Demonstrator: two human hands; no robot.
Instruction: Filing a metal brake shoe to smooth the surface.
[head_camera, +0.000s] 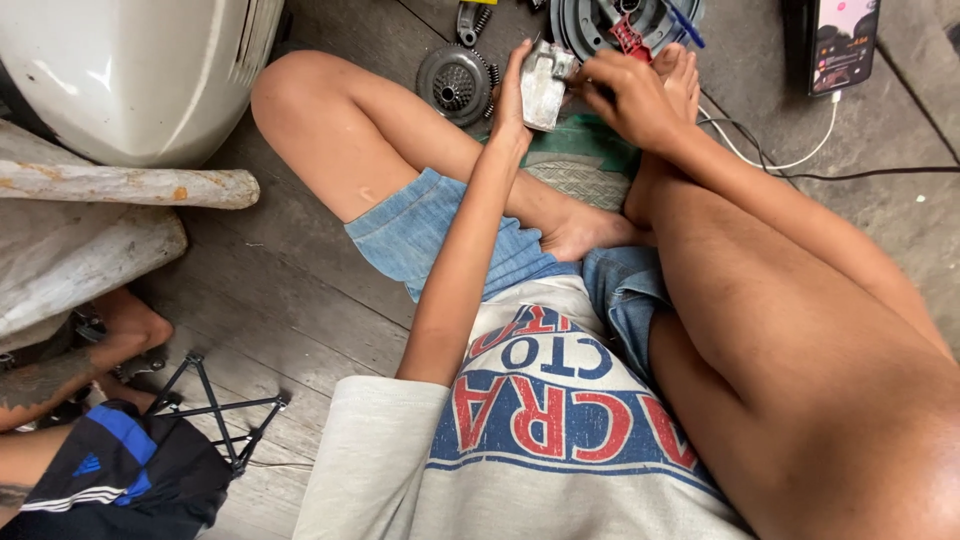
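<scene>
Small grey metal part (545, 85) held up over crossed legs, clear of floor. Left hand (513, 95) wrapped around it as steady brace. Right hand (628, 95) pinched at its top edge, fingers worked there. Round toothed disc (457, 84) laid nearby within reach.

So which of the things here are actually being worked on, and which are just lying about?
In hand:
- grey metal part, held by the left hand
- right hand, fingers at the part's top edge

Lying about:
- round toothed disc on the floor
- large round housing with red piece
- phone on its white cable
- white cowling
- wooden pole
- folding black stand
</scene>
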